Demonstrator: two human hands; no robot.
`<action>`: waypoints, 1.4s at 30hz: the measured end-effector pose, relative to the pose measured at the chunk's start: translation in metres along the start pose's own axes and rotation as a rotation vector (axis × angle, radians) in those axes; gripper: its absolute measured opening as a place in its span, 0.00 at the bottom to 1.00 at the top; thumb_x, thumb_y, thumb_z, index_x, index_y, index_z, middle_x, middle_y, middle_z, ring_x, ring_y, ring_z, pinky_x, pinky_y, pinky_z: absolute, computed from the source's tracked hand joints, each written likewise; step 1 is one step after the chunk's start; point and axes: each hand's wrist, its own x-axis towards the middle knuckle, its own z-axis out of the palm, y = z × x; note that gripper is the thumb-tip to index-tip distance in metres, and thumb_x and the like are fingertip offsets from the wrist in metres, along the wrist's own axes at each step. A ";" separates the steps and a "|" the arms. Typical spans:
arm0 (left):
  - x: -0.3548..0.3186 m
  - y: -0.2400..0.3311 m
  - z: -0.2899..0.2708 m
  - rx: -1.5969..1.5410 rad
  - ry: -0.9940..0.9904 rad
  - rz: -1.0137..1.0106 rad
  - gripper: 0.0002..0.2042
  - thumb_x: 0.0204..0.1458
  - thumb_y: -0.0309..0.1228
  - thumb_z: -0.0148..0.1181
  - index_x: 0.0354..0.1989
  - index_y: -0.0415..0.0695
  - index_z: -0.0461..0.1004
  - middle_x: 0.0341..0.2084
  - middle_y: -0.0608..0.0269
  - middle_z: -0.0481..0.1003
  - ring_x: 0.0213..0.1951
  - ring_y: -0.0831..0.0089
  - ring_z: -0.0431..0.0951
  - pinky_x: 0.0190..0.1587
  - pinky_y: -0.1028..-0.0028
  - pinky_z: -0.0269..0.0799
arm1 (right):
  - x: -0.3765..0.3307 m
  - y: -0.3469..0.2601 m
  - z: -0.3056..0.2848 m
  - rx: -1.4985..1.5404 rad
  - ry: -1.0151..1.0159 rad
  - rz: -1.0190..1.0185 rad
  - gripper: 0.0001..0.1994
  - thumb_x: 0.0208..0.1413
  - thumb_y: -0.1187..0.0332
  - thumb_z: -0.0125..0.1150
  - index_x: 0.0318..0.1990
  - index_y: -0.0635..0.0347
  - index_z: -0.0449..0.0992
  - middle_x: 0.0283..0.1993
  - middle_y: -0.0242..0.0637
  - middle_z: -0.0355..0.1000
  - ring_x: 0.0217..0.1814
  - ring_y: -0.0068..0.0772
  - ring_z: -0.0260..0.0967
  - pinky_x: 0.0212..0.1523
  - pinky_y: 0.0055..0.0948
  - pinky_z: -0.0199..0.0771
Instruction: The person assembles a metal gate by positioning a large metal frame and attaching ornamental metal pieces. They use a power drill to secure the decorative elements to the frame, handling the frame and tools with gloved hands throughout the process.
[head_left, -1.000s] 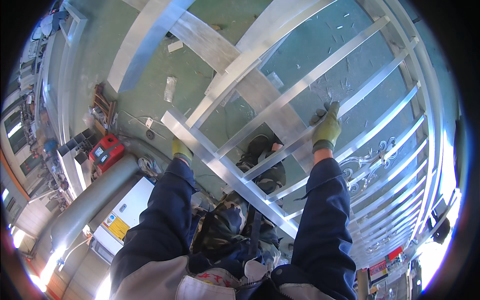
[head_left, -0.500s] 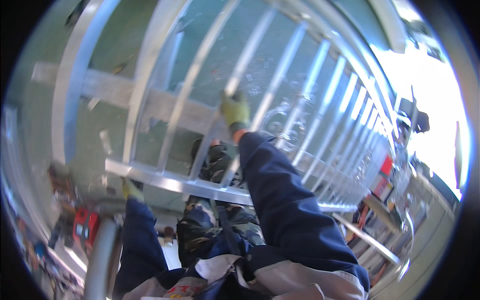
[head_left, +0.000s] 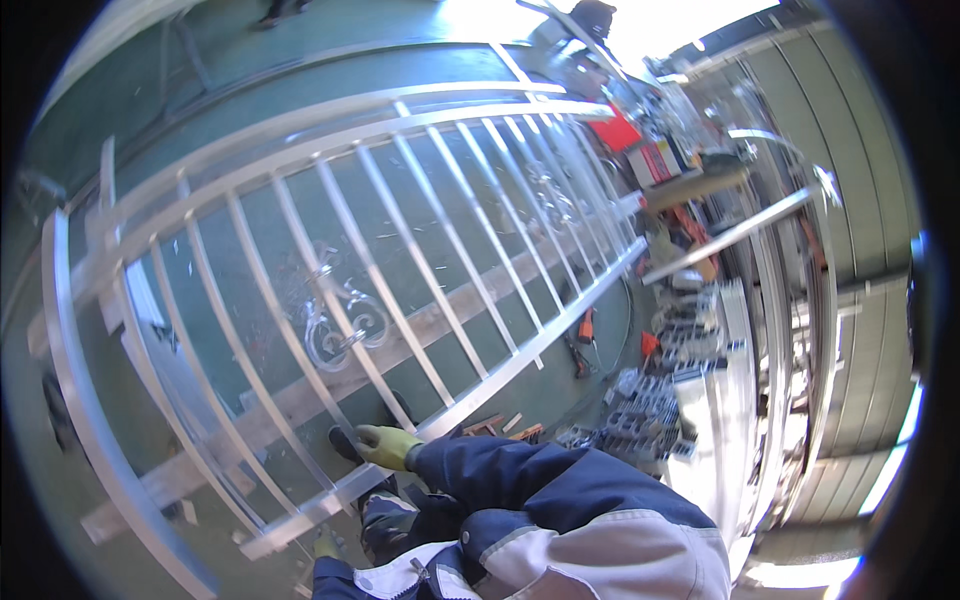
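A silver metal railing panel (head_left: 415, 275), with parallel bars between two long rails, lies slanting in front of me. My right hand (head_left: 385, 446), in a yellow-green glove, is closed over its near rail, where a bar meets it. My left hand (head_left: 326, 544), in a similar glove, is low beside the rail's near left end. It is small and blurred, so its fingers do not show clearly. Clear, curled ornaments (head_left: 345, 320) show between the bars. A flat pale beam (head_left: 270, 410) runs beneath the panel.
A loose metal bar (head_left: 95, 400) curves along the left. To the right, grey metal parts (head_left: 660, 415) are piled near long profiles (head_left: 800, 330). A red and white box (head_left: 655, 160) stands beyond the panel's far end. An orange-handled tool (head_left: 585, 330) lies on the green floor.
My view has swung to the right, showing the panel's far end and the piled parts. My right hand has moved from a bar among the panel's middle to the near rail.
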 end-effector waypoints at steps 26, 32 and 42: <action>-0.215 0.066 0.302 0.717 -0.241 0.412 0.14 0.64 0.43 0.58 0.49 0.48 0.78 0.33 0.65 0.79 0.28 0.72 0.79 0.26 0.71 0.74 | -0.232 0.498 -0.109 0.432 0.516 0.347 0.25 0.62 0.49 0.57 0.51 0.62 0.82 0.48 0.51 0.82 0.52 0.52 0.79 0.55 0.41 0.75; -0.226 0.086 0.371 0.976 -0.254 0.471 0.17 0.63 0.45 0.60 0.53 0.48 0.79 0.35 0.65 0.81 0.30 0.73 0.80 0.28 0.70 0.75 | -0.271 0.560 -0.099 1.019 0.662 0.433 0.17 0.65 0.54 0.58 0.48 0.59 0.81 0.36 0.40 0.80 0.32 0.36 0.79 0.33 0.38 0.78; -0.238 0.034 0.542 1.238 -0.493 0.459 0.15 0.63 0.45 0.60 0.52 0.51 0.78 0.35 0.65 0.81 0.29 0.71 0.79 0.29 0.69 0.73 | -0.406 0.647 0.081 0.076 0.523 0.604 0.17 0.59 0.52 0.63 0.37 0.58 0.82 0.31 0.37 0.79 0.36 0.40 0.81 0.39 0.41 0.80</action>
